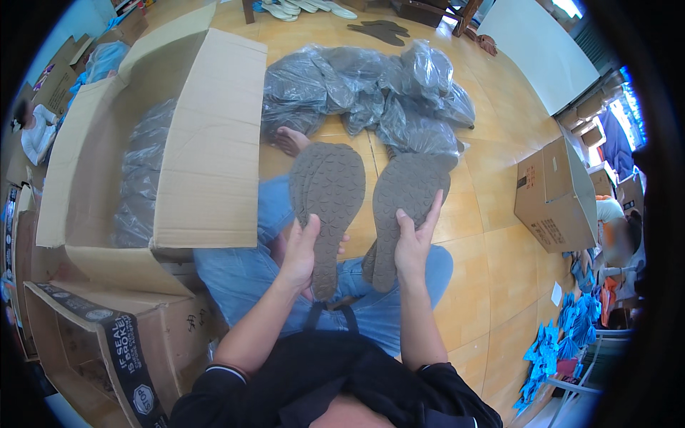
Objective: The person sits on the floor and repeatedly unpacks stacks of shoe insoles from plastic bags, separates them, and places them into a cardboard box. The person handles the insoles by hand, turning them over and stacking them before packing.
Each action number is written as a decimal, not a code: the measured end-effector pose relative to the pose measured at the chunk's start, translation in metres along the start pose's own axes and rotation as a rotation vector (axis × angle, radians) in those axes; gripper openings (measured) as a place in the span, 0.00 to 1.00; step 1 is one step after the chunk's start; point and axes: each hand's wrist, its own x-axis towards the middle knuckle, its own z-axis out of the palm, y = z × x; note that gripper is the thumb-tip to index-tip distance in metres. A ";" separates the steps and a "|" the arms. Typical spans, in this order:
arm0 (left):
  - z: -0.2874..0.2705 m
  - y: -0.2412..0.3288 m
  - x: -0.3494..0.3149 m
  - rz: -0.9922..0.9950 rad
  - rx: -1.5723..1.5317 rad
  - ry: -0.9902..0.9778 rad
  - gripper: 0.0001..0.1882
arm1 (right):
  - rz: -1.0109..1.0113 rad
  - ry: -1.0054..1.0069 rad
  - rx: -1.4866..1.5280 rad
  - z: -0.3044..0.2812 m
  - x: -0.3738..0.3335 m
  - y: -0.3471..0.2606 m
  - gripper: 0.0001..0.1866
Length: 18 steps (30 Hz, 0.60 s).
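My left hand (302,251) is closed around a small stack of grey-brown shoe soles (334,187), thumb across the narrow part and fingers behind. A second stack of the same shoe soles (409,187) is in my right hand (415,239), its thumb on the top sole and its fingers along the outer edge. Both stacks stand side by side, tilted up over my crossed legs, their textured faces toward me. Just beyond them, clear plastic bags of brownish soles (342,75) lie on the floor.
An open carton (214,143) at left holds another plastic bag (146,175). Below it sits a taped carton (168,335). At right stand a closed carton (549,196) and a pile of blue pieces (542,349), with people nearby. Loose soles (378,31) lie on the far floor.
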 end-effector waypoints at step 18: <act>0.025 -0.019 0.011 0.384 0.436 0.071 0.20 | -0.095 -0.180 -0.283 0.004 -0.010 0.006 0.49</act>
